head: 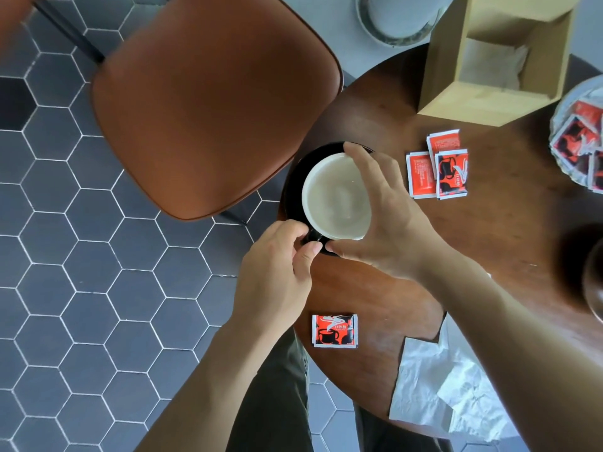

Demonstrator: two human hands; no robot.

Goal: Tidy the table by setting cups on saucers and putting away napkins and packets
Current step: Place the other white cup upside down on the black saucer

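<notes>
Both my hands grip the cup [336, 197]: left hand [277, 272] fingers pinch its handle, right hand [388, 220] clasps the rim. Tilting could spill onto the saucer [293, 184].

You see a black cup [337, 197] with a cream-white inside, black saucer [293, 190], red, black and white packets [452, 172] with a cup motif, white napkins [434, 396], dark brown table [505, 223], rust-brown chair [208, 102], grey hexagon floor tiles [65, 256] with white grout.

bare forearms, no sleeves; dark olive trousers [270, 402] below.
</notes>
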